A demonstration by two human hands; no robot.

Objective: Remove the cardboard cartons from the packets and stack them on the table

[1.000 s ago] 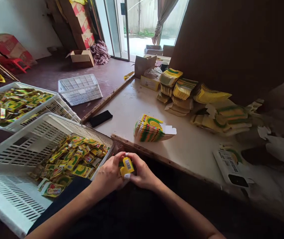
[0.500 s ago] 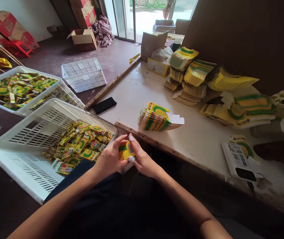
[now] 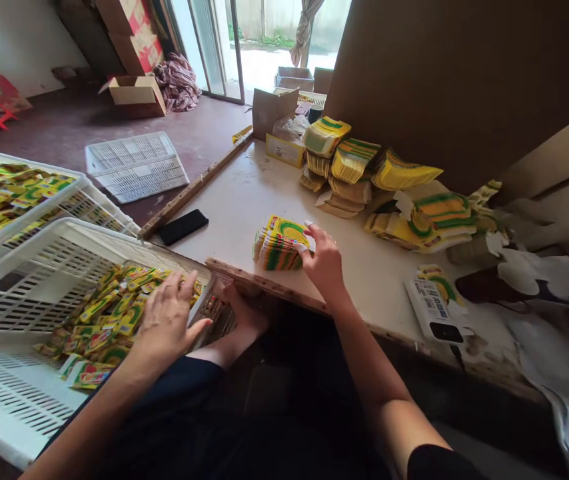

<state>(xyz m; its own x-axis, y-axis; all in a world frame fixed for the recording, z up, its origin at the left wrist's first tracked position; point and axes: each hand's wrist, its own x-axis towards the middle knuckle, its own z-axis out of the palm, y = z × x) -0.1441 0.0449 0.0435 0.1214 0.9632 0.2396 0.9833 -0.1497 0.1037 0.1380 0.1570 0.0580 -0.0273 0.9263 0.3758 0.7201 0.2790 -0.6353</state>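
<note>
My left hand [image 3: 167, 317] hovers over the near white basket [image 3: 9, 360], fingers spread and nothing in them. Below it in the basket lies a heap of small filled yellow-and-green packs [image 3: 114, 320]. On the table, my right hand [image 3: 325, 261] has its thumb and fingertips closed on the right end of a folded carton, in a short row of yellow-green cartons [image 3: 279, 245]. The palm side and the held end are partly hidden by the fingers.
A black phone [image 3: 183, 227] lies at the table's left edge. Stacks of flat cartons [image 3: 354, 160] stand at the back. A white box [image 3: 432, 310] lies to the right. Another full basket [image 3: 19, 193] is at far left. A bare foot [image 3: 244, 313] shows beside the near basket.
My hands, earlier together around a small yellow pack, have parted. The left moved over the basket without the pack; the right reached up to the carton row. The view has swung right.
</note>
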